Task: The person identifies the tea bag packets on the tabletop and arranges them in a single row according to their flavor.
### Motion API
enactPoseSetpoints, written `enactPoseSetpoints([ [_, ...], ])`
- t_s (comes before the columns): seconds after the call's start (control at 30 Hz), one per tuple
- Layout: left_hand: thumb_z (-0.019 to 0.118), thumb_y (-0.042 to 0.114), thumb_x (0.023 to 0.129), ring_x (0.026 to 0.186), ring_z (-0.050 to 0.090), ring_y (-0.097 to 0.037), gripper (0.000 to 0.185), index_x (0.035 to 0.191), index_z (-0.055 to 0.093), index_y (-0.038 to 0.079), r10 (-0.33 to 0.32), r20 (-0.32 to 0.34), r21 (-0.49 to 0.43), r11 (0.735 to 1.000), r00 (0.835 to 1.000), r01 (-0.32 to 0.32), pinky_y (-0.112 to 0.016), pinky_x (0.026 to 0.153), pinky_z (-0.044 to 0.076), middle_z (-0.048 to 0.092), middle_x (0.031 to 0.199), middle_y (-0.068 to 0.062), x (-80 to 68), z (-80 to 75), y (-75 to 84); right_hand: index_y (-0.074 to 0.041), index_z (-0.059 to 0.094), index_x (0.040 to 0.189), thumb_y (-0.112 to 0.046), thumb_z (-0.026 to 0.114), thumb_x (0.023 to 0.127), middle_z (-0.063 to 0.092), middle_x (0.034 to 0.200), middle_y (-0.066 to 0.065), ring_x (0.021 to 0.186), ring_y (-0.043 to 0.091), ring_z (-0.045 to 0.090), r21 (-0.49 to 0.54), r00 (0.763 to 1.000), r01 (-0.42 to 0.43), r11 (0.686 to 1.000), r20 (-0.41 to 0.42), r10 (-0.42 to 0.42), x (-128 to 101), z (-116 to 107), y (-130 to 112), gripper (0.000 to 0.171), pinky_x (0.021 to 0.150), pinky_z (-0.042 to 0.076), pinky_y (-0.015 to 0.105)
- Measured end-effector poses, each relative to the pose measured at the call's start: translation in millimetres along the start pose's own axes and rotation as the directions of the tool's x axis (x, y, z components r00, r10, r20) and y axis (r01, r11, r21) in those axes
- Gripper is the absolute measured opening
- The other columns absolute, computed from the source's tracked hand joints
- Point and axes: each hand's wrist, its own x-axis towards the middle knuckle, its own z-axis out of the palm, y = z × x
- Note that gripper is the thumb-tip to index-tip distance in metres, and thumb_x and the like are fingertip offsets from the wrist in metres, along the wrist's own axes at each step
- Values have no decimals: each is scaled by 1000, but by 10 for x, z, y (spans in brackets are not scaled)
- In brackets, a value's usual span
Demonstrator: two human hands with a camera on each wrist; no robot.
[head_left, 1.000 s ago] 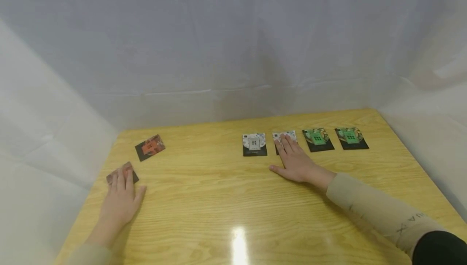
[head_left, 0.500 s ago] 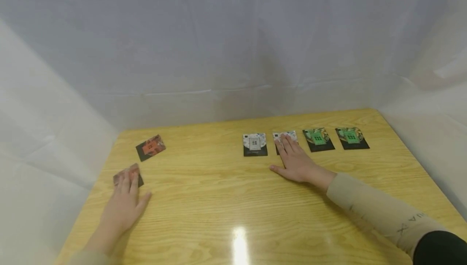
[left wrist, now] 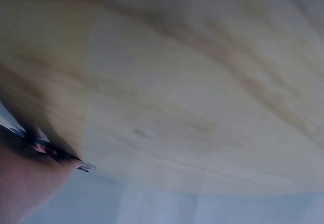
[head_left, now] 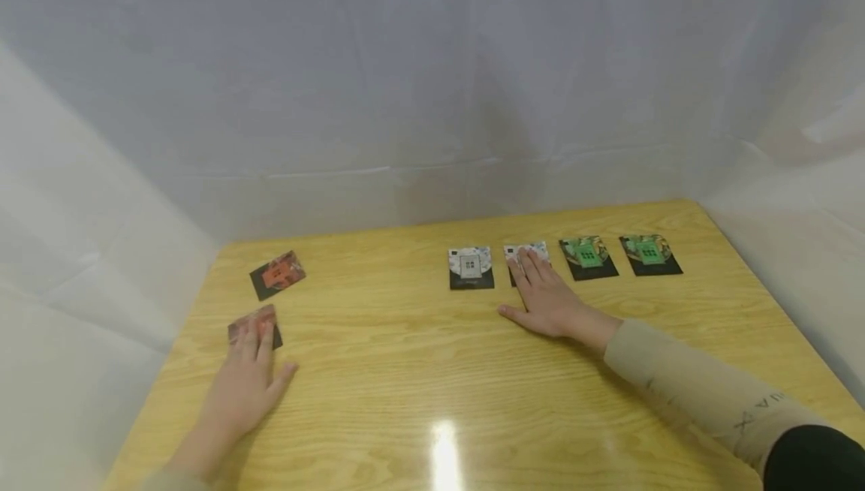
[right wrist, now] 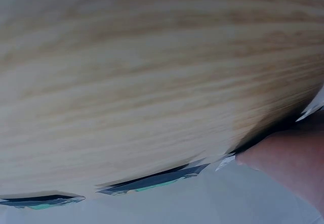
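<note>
left hand (head_left: 246, 382): flat, fingers pressing red card (head_left: 255, 323) on counter (head_left: 405, 371)
right hand (head_left: 550, 299): flat on grey card (head_left: 528, 254)
risk: red card may skid out; light fingertip pressure on glossy wood

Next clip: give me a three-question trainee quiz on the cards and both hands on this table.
1. True or false: the right hand lies flat with its fingers on a white-patterned card.
2. How many green cards lie to the right of that hand? A) one B) two C) three
3. Fill in: the left hand rests its fingertips on a ______ card.

Key
1. True. The fingers are straight and cover part of the card, next to the other white card.
2. B. Two: the near green card and the far green card.
3. Reddish: the reddish card, in front of the orange card on the table.
</note>
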Motion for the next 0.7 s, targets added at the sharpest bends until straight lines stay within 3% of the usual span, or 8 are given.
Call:
enactPoseSetpoints([
  [0.7,49,48,111,157,19,-61,85,162,22,-15,100,-11,-9,995,995,-100,-71,126,27,15,169,-42,210,-27,379,5,11,168,-57,49,109,-1,175,32,165,49,1,10,999,-18,1000,28,18,17,-11,-3,94,134,11,65],
])
